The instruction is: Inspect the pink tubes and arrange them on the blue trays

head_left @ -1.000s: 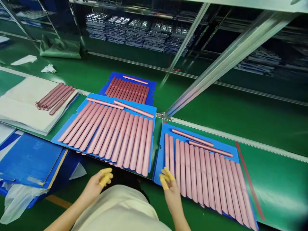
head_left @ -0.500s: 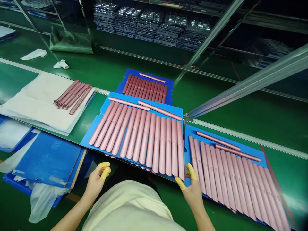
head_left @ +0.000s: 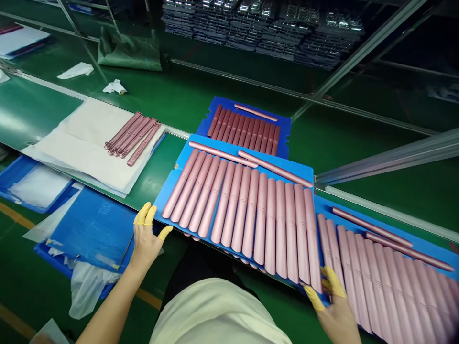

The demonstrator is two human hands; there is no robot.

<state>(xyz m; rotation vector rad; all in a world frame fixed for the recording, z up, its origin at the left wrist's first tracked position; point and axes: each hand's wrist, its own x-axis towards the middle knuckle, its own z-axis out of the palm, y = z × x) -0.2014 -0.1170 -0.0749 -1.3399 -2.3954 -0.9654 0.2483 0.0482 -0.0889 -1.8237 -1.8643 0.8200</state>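
In the head view, a light-blue board (head_left: 163, 206) carries a row of slim pink metallic strips (head_left: 263, 215), with two more laid across its far edge. Strip ends below it show another layer underneath. My left hand (head_left: 145, 241), yellow covers on its fingertips, is at the board's near left corner, with fingers at the side and thumb at the front edge. Around the near right corner, my right hand (head_left: 335, 301) has its thumb in front and covered fingers at the side, beside the last strip. The fingers' undersides are hidden.
To the right lies another blue board (head_left: 324, 203) of pink strips; a darker blue board (head_left: 204, 126) is behind. Several slotted pink parts (head_left: 131, 136) rest on white sheets (head_left: 82, 138). A metal post (head_left: 394, 157) slants at right. Blue bins (head_left: 53, 258) stand lower left.
My left hand has moved from in front of the table up to the board's left corner. My right hand stays at the right corner. The whole view has shifted, so things appear further right.
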